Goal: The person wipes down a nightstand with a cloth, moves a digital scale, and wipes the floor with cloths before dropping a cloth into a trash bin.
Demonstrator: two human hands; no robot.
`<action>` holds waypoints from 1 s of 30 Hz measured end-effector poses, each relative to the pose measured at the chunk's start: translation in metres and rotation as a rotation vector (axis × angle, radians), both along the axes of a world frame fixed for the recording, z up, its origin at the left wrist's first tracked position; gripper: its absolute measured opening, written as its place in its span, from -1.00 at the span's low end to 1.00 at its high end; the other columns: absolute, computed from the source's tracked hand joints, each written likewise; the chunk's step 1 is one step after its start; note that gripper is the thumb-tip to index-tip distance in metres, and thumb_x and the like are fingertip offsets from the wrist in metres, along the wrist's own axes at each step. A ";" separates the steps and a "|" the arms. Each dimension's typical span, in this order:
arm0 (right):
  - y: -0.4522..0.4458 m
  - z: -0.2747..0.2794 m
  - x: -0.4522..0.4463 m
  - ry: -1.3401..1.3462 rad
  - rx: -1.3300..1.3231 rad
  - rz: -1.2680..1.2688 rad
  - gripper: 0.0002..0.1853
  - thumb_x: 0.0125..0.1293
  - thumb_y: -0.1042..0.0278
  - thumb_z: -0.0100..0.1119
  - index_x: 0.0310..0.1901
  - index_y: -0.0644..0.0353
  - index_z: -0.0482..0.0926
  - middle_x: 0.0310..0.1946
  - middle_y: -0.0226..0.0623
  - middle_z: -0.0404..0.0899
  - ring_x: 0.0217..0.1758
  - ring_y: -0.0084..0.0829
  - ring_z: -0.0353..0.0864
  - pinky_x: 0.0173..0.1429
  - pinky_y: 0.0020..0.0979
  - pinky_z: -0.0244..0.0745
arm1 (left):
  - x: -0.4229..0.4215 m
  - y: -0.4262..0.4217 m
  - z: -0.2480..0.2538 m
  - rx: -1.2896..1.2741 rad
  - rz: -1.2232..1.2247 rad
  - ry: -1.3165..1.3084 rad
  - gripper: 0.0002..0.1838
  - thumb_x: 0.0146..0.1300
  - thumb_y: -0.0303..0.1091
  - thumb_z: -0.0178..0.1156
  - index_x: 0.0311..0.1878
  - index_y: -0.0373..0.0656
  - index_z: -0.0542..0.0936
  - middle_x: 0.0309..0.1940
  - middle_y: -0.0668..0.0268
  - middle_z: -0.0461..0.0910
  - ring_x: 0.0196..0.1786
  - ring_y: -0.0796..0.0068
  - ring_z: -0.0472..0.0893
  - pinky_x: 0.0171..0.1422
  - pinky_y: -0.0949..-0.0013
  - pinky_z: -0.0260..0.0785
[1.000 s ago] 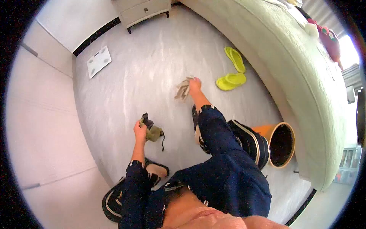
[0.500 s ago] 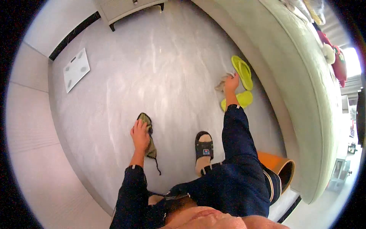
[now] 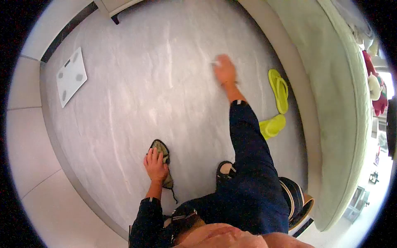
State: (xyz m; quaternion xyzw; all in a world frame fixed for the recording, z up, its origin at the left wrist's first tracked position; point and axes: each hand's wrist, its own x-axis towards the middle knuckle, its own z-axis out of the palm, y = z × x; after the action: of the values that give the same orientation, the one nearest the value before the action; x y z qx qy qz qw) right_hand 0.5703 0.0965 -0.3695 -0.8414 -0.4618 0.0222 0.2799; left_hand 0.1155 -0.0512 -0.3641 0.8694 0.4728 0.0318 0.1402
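My left hand (image 3: 156, 165) is closed over an olive drawstring pouch (image 3: 168, 182) on the floor; its black-edged end shows beyond my fingers and a dark cord trails toward me. Farther out, my right hand (image 3: 225, 71) is low over the floor and blurred by motion. A small pale bit of cloth (image 3: 215, 63) pokes out at its left side, the rest hidden under my palm. To the right of that arm are two yellow-green flip-flops (image 3: 281, 91), one partly behind my sleeve. My foot, in a dark slide sandal (image 3: 222, 175), is between my arms.
A white bathroom scale (image 3: 72, 77) lies at the far left beside the wall. The bed (image 3: 331, 103) runs along the right side, and a furniture leg (image 3: 115, 19) stands at the top. Part of a round, tan-rimmed container (image 3: 307, 211) shows by my right side.
My right hand has swept left and away from the flip-flops with the cloth. My left hand stays on the pouch. The view has shifted slightly.
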 end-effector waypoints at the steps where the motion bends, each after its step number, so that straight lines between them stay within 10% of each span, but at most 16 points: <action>1: 0.018 -0.033 -0.007 -0.007 -0.003 0.215 -0.56 0.15 0.20 0.19 0.08 0.12 0.48 0.19 -0.19 0.41 0.27 -0.19 0.33 0.36 -0.21 0.18 | 0.001 0.001 0.002 0.002 -0.004 0.001 -0.41 -0.24 -0.43 0.28 0.03 -0.06 0.51 0.30 0.22 0.30 0.37 0.17 0.22 0.38 -0.01 0.02; 11: -0.105 -0.010 -0.214 0.099 -0.084 0.967 -0.42 0.06 0.35 0.22 0.19 0.11 0.40 0.27 -0.21 0.31 0.36 -0.19 0.23 0.39 -0.20 0.15 | 0.006 0.007 0.016 0.005 -0.001 -0.049 -0.45 -0.13 -0.41 0.22 0.07 -0.10 0.48 0.31 0.22 0.28 0.40 0.18 0.16 0.41 0.00 -0.03; 30: -0.330 0.008 -0.332 0.060 -0.089 0.943 -0.35 0.00 0.43 0.22 0.21 0.24 0.32 0.32 -0.11 0.21 0.42 -0.17 0.11 0.42 -0.16 0.05 | -0.057 -0.166 0.058 -0.304 0.005 0.017 -0.11 -0.06 -0.11 0.35 0.35 -0.14 0.20 0.45 0.09 -0.05 0.48 0.04 -0.06 0.47 -0.05 -0.18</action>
State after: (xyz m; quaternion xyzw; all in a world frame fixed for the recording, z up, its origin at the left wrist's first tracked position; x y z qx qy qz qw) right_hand 0.2386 -0.2330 -0.3612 -0.5502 -0.7836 0.1907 0.2164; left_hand 0.0587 -0.2169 -0.3066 0.8371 0.4756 -0.0471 0.2660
